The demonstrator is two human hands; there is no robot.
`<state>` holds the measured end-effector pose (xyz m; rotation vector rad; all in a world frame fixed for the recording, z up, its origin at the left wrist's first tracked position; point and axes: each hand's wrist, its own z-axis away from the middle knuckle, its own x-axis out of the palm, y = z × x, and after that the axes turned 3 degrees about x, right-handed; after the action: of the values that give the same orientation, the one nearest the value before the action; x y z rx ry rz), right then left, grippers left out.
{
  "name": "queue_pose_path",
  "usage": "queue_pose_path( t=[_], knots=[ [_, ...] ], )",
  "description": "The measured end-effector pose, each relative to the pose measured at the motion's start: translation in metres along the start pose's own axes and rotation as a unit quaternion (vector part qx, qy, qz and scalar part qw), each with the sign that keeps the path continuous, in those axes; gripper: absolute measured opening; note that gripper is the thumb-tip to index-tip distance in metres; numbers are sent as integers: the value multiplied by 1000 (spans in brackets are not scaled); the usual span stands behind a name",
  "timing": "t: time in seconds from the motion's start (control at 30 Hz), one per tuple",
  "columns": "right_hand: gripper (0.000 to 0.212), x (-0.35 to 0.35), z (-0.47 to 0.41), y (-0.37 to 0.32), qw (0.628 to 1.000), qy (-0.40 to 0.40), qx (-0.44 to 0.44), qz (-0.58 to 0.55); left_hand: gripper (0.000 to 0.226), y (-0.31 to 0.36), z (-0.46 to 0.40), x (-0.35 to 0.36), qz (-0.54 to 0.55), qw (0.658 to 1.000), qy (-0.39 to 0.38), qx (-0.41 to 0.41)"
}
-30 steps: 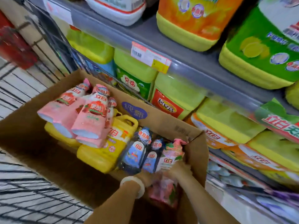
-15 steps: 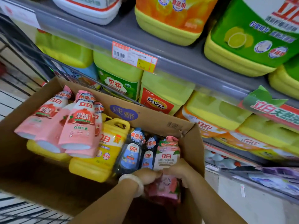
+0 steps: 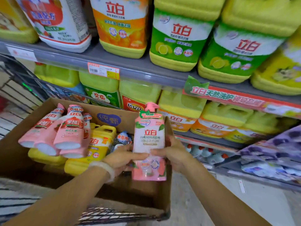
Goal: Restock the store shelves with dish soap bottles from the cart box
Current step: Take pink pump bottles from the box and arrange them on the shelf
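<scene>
Both hands grip the pink bottle [image 3: 149, 141], left hand [image 3: 121, 158] and right hand [image 3: 171, 153] wrapped round its middle, upright above the box [image 3: 24, 128], beside the shelves [image 3: 146, 69].

Shop aisle, grey shelves [image 3: 140, 69] stacked with big detergent jugs [image 3: 177, 39], price tag [image 3: 103, 72] on the shelf edge, promotional strip [image 3: 228, 97], wire cart [image 3: 24, 85] carrying a stock box [image 3: 114, 119]

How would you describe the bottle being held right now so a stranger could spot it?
Start at the cardboard box in the cart. Above its right end, the left hand and right hand hold one upright pink pump bottle. It alone has a pump top; the other pink bottles lie in the box.
</scene>
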<state>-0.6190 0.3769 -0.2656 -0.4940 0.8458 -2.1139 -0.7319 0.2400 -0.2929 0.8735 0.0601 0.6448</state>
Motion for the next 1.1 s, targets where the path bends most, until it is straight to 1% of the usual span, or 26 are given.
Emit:
queue_pose_path(
  t=[0.07,0.1,0.17,0.2,0.23,0.3,0.37,0.4,0.43,0.53,0.57,0.6,0.67,0.7,0.77,0.87,1.03,1.1],
  knots=[
    [46,-17,35,-11,997,-35,-66,4,49,20,21,22,-28,999,2,46],
    [45,-29,53,-15,994,-43,-99,3,56,28,33,38,-40,997,-3,69],
    [48,-55,92,-21,986,-39,-161,11,80,40,55,74,-63,991,-12,116],
    [49,-70,112,-24,981,-31,-189,18,91,46,66,96,-74,988,-12,138],
    [49,-87,133,-27,976,-21,-214,24,96,52,76,118,-80,984,-14,158],
    [48,-125,173,-33,965,6,-261,34,96,65,96,165,-89,976,-21,195],
    [53,-164,215,-37,952,40,-301,33,101,77,112,218,-100,967,-43,231],
    [56,-183,236,-38,946,56,-317,30,101,83,118,244,-108,960,-57,251],
    [59,-203,256,-38,940,74,-331,27,96,88,124,271,-118,952,-68,274],
    [62,-261,315,-40,918,128,-374,30,72,103,143,350,-144,931,-96,321],
    [60,-279,334,-40,910,142,-387,32,71,108,148,376,-147,925,-109,333],
    [58,-297,352,-40,903,157,-399,34,75,113,150,399,-153,918,-118,347],
    [55,-331,383,-39,888,183,-419,45,87,124,155,445,-165,904,-141,367],
    [54,-348,396,-40,881,198,-427,49,88,130,156,467,-168,900,-157,371],
    [53,-379,420,-44,864,228,-446,47,83,142,157,508,-173,888,-186,383],
    [50,-424,448,-52,838,267,-473,51,92,159,154,568,-198,861,-199,424],
    [51,-505,477,-78,800,318,-504,71,82,200,136,662,-223,812,-235,485],
    [50,-538,486,-98,786,338,-512,79,73,224,128,697,-223,795,-240,510]
  ],
)
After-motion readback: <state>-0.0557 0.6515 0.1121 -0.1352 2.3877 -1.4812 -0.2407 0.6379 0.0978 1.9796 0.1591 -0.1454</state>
